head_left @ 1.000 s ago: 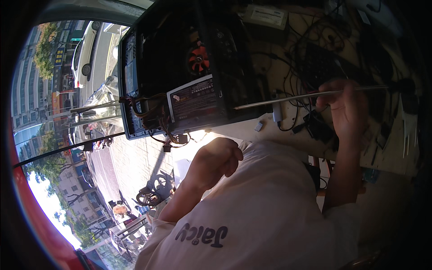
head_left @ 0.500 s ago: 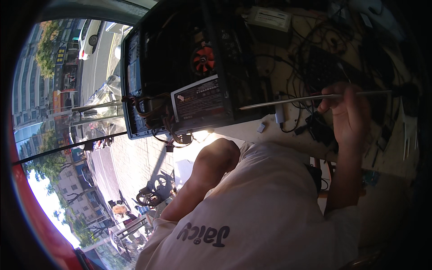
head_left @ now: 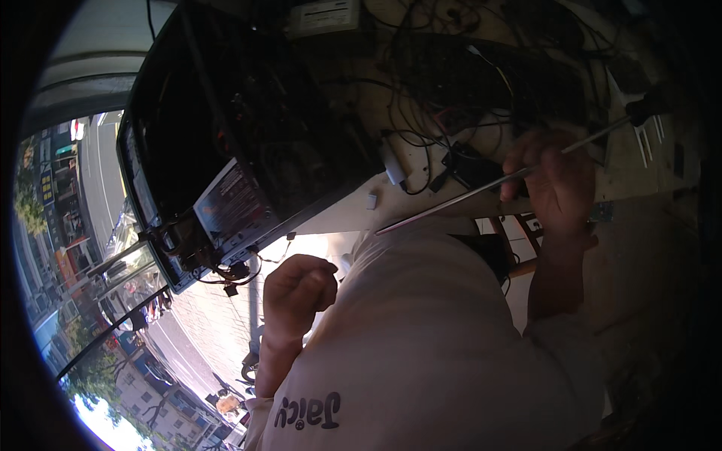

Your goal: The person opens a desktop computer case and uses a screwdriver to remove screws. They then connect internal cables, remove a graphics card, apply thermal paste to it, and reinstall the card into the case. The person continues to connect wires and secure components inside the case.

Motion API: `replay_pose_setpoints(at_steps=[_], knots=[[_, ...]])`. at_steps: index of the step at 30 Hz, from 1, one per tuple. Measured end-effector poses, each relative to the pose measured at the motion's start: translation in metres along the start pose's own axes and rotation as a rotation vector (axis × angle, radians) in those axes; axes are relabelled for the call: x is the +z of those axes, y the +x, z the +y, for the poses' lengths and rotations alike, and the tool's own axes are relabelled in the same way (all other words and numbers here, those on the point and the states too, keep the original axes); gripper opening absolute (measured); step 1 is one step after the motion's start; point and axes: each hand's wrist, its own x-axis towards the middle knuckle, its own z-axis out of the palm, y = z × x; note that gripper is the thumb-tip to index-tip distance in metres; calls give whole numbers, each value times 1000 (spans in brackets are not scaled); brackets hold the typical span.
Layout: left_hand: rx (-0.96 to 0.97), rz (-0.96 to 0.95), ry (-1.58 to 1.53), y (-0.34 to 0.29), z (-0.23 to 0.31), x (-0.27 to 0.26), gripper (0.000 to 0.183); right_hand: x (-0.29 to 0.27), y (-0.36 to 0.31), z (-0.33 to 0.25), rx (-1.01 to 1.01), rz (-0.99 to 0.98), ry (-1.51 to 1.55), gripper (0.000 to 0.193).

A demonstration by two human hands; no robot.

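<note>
Long thin silver metal rod with dark handle (head_left: 451, 201) runs from centre to upper right of frame; tip could poke our pale fabric shirt (head_left: 421, 316), since our right hand (head_left: 553, 180) grips mid-length, far from handle. Rod lies between thumb and curled fingers, clamped there. Left hand (head_left: 301, 293), lower left of centre, curls fingers together; whether anything sits inside, we cannot tell.

The left hand (head_left: 301, 293) is curled into a loose fist, with the left forearm (head_left: 277, 368) nearly upright below it. Higher in the view and well apart, the right hand (head_left: 553, 180) has its fingers bent in a grip above the right forearm (head_left: 558, 278).
</note>
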Motion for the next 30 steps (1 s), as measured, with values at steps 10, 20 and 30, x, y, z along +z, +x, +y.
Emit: replay_pose_setpoints(at_steps=[10, 20, 30], knots=[[46, -18, 71, 12, 1, 22, 21, -32, -21, -45, -205, 96, -400, 17], [161, -30, 117, 24, 3, 25, 23, -38, -33, -53, -162, -52, -282, 37], [152, 61, -100, 22, 8, 44, 6, 0, -41, -14, -44, -51, 9, 35]])
